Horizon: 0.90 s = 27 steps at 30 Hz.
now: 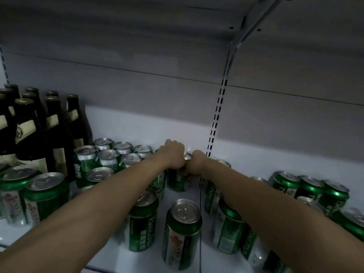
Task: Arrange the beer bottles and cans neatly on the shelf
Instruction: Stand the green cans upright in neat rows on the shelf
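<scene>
Centre of frame, at the back of the white metal shelf: both arms reach in and both hands meet on one upright green aluminium beer can. Left hand is curled over the can's top left side, fingers wrapped down out of sight. Right hand is curled against the can's right side, knuckles touching the left hand; silver lid shows in the gap between them. Exact finger placement on the far side: cannot tell.

Left of centre: cluster of upright green cans with silver lids, packed touching, several rows. Upper left: dark brown glass beer bottles with cream labels, upright, standing just behind and beside that cluster. Lower left edge: two more green cans with a pale printed band.

Lower centre: two loose green cans, one under the left forearm, one between the forearms, slightly apart.

Right half: more green cans in rows, some hidden under the right forearm. Slotted shelf upright runs down the grey back panel, just right of the hands.
</scene>
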Available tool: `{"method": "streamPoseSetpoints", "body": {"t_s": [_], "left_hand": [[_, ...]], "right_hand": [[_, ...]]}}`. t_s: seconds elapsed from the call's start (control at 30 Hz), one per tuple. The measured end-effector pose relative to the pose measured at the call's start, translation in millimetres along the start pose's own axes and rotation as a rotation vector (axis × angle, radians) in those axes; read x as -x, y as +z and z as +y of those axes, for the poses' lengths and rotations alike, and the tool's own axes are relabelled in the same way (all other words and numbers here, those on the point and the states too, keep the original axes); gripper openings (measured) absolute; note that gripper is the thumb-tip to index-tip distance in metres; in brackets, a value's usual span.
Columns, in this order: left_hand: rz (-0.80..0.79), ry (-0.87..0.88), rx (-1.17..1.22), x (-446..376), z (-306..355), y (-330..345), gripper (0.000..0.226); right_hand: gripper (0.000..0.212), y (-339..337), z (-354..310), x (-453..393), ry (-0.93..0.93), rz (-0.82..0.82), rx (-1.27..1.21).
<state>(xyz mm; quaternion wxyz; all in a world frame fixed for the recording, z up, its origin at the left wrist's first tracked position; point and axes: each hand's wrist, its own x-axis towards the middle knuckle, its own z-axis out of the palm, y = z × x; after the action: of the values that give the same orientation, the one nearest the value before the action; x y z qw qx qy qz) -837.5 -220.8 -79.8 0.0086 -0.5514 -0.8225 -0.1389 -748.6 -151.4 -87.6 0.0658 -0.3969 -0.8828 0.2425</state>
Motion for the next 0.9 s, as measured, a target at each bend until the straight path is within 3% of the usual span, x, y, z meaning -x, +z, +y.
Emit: {"method": "streamPoseSetpoints", "body": {"t_s": [0.13, 0.27, 0.4, 0.5, 0.63, 0.9], "left_hand": [[-0.04, 0.004, -0.003, 0.1, -0.7, -3.5, 0.031], [0.026, 0.041, 0.136, 7.3, 5.2, -21.2, 0.044], [0.147, 0.097, 0.406, 18.5, 19.4, -49.8, 0.03], [0.2, 0.156, 0.508, 28.0, 35.4, -68.4, 0.016], [0.204, 0.245, 0.507, 37.9, 67.0, -82.6, 0.014], [0.205, 0.431, 0.465, 39.0, 171.7, -79.7, 0.01]], "right_hand": [[0.04, -2.4, 2.0, 6.2, 0.0, 0.005, -0.032], [0.043, -25.4, 3.0, 22.6, -0.023, 0.013, 0.005], [0.008, -64.1, 11.3, 46.2, -0.101, 0.155, -0.194], [0.025, -93.0, 23.7, 66.2, -0.141, 0.28, -0.178], [0.028, -127.7, 46.5, 97.1, -0.192, 0.408, -0.03], [0.028, -190.9, 121.3, 162.0, -0.154, 0.533, 0.005]]}}
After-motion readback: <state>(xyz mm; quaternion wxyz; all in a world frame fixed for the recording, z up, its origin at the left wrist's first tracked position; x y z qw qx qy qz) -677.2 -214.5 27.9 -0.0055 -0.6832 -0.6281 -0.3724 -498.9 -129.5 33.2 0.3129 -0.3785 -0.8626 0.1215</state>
